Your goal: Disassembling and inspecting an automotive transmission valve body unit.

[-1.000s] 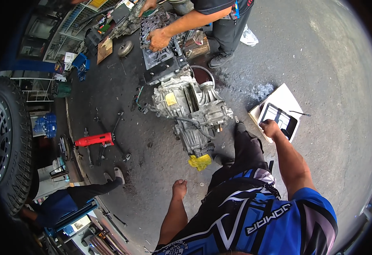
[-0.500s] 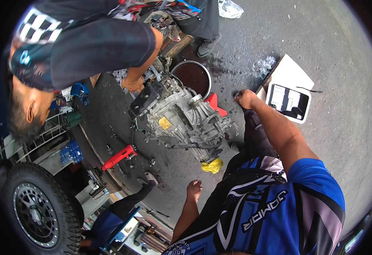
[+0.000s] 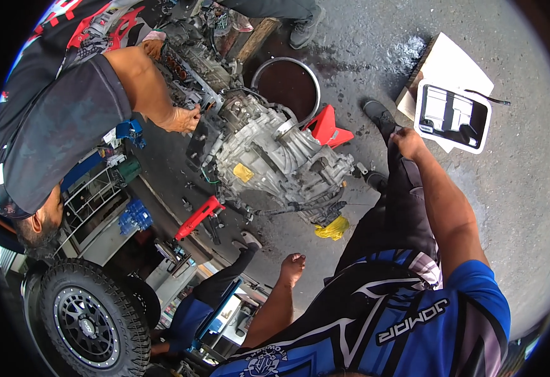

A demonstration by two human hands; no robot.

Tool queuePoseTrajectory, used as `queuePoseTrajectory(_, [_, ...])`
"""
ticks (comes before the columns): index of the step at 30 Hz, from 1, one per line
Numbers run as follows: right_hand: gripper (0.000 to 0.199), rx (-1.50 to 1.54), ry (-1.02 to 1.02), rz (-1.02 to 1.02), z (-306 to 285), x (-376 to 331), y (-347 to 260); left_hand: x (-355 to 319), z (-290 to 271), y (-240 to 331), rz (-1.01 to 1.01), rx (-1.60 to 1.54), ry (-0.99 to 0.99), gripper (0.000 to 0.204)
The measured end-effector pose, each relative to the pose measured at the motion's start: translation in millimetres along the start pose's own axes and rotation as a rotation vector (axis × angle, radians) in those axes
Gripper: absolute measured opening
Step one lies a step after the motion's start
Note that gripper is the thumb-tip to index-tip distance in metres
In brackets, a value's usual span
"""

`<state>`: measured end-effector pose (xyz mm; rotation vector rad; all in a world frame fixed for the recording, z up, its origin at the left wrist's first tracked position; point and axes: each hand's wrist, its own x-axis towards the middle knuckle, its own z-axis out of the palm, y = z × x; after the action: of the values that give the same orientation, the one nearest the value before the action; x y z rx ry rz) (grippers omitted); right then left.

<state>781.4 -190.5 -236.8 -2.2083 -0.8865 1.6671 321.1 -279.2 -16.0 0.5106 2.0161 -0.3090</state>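
we find the person's two hands well apart. the left hand (image 3: 293,269) hangs in the air over the floor (image 3: 529,182), fingers curled inward; we see nothing in it, but we cannot tell how tightly it is closed. the right hand (image 3: 408,143) hangs in front of the dark trouser leg (image 3: 407,182), fingers bent downward. its palm is hidden, so we cannot tell whether it grips anything or touches the leg. near it, to the right, we note a white-rimmed tray (image 3: 420,105) with a dark, shiny inside, at the edge of a white box (image 3: 457,66), and a thin dark rod (image 3: 487,96) beside both. the grey metal gearbox (image 3: 256,151) is at the middle of the view, ahead of both hands and touched by neither. we record a yellow wrapping (image 3: 332,229) at its near end, a red piece (image 3: 329,127) just beside its right side, and a round pan (image 3: 319,88) of dark contents beyond. a co-worker's hand (image 3: 182,119) is near its far left end; we cannot tell what it grips.
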Motion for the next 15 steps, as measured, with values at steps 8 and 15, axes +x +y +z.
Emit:
queuePoseTrajectory(8, [0.043, -0.114, -0.034, 0.05, 2.5, -17.0, 42.5, 12.4, -5.3, -18.6, 0.054, -0.028, 0.026, 0.032])
queuePoseTrajectory(15, [0.044, -0.136, -0.008, 0.06, -19.0, -18.4, 27.3, 7.0, 18.3, -17.2, 0.094, -0.065, 0.022, 0.033])
